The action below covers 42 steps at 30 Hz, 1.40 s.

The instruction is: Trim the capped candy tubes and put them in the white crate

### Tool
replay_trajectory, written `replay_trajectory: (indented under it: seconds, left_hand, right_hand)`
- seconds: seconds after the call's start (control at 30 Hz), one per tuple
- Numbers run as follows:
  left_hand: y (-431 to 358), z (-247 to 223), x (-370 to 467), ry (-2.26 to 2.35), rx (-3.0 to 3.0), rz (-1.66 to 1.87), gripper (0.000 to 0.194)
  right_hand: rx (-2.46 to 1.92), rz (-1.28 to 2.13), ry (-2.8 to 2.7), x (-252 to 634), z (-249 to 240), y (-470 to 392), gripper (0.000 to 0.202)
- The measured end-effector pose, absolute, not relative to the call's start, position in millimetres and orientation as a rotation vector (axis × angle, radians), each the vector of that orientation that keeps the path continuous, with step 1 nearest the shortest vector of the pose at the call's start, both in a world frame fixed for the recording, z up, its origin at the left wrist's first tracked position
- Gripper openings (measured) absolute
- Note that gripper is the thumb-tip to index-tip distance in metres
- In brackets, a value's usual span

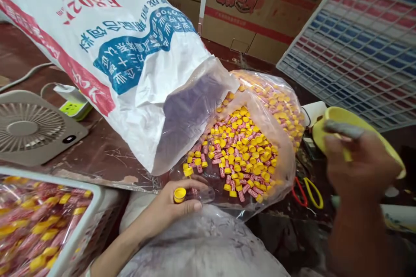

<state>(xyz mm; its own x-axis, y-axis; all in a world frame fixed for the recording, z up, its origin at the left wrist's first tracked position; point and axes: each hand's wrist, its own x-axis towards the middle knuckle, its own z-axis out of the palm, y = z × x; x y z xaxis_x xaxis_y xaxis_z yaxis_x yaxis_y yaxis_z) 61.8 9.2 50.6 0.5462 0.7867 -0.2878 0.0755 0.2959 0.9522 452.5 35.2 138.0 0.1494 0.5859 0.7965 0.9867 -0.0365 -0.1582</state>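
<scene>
Scuffed, dark reddish-brown tabletop (108,151), cardboard boxes (240,26) against the far side.

Nearest, before the table edge, stand a white basket (94,191) of yellow-capped pieces under clear plastic and some pale plastic (201,242). Above that plastic the left hand (177,203) is closed around a clear bottle (207,195) with a yellow cap; the right hand (360,164), blurred, is at a yellow bowl (354,115), its grip impossible to tell. Between them, small yellow-capped pink tubes (243,151) lie heaped on clear plastic, near red-and-yellow scissors (313,192). Left along the worn surface sit a fan (21,127) and a power strip (76,106); farther, a printed white sack (136,43) slants across, and a white wire grid (354,47) leans at right.
</scene>
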Motion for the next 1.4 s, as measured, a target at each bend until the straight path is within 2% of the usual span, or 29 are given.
replay_trajectory:
  seconds: [0.07, 0.17, 0.23, 0.3, 0.53, 0.73, 0.9, 1.07, 1.2, 1.4]
  left_hand:
    - [8.7, 50.4, 60.9, 0.867, 1.232, 0.552, 0.031]
    - [8.5, 54.8, 61.0, 0.834, 1.325, 0.483, 0.030]
    - [6.9, 60.3, 61.9, 0.820, 1.426, 0.396, 0.029]
    - [3.7, 65.8, 62.7, 0.828, 1.547, 0.309, 0.026]
    - [-5.0, 70.2, 67.2, 1.020, 2.016, 0.026, 0.012]
    - [-13.4, 55.5, 75.6, 1.110, 2.240, -0.192, 0.034]
    - [-16.6, 53.9, 78.6, 1.127, 2.299, -0.297, 0.039]
    - [-11.3, 62.2, 85.3, 1.108, 2.271, -0.470, 0.045]
    - [-15.2, 60.7, 83.5, 1.135, 2.272, -0.449, 0.041]
    - [-20.1, 58.7, 71.8, 1.114, 2.256, -0.378, 0.034]
  right_hand:
    - [-1.551, -0.243, -1.742, 392.6, 124.2, 12.7, 0.022]
    - [-1.308, 0.485, -1.814, 327.4, 107.4, 3.9, 0.018]
    - [-1.272, 0.810, -1.883, 305.1, 95.4, 8.6, 0.009]
    - [-1.243, 0.980, -1.936, 293.7, 83.8, 14.1, 0.018]
    - [-1.100, 1.072, -2.097, 278.7, 64.3, 12.6, 0.030]
    - [-1.182, 1.163, -2.032, 279.4, 55.5, 12.8, 0.034]
    - [-1.190, 1.300, -1.966, 283.7, 50.2, 14.3, 0.038]
    - [-1.303, 1.318, -1.894, 270.3, 42.9, 6.5, 0.027]
    - [-1.443, 1.391, -1.668, 270.5, 37.1, 5.5, 0.018]
    - [-1.282, 1.487, -1.302, 307.2, 40.3, 18.4, 0.012]
